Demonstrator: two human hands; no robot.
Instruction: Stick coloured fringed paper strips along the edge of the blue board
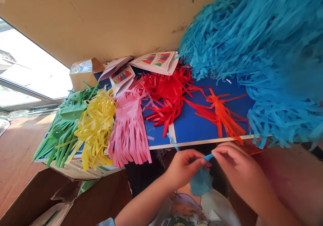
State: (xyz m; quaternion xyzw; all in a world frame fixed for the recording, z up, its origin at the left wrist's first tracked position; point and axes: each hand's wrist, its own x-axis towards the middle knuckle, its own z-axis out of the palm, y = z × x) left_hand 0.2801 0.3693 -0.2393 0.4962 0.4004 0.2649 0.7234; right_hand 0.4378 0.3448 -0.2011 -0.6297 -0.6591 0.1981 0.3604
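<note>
My left hand [185,166] and my right hand [236,163] meet just below the front edge of the blue table [199,126]. Both pinch a small blue paper tassel [202,179]: its twisted top runs between my fingertips and its fringe hangs down over my lap. Each hand has its fingers closed on the paper.
On the table lie tassel piles: green [67,125], yellow [96,128], pink [130,132], red [168,96] and orange [222,113]. A big heap of blue tassels [257,61] fills the right side. Paper packets [156,62] lie at the back. An open cardboard box [83,199] stands lower left.
</note>
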